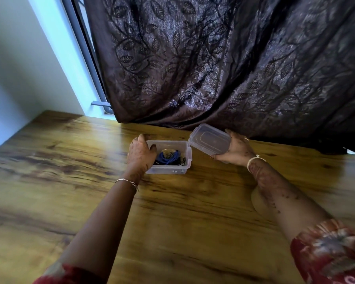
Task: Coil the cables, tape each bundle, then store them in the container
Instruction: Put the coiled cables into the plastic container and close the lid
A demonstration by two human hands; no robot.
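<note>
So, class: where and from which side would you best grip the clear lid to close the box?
Grip the lid by its short right-hand edge, from the right, as the right hand does. It tilts up beside the box, so that edge is free.

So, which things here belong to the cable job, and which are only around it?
Belong to the job:
- box
- cables inside it
- lid, in the right hand
- left hand, on the box

Only around:
- table
- curtain

Clear plastic container – glossy wood table.
</note>
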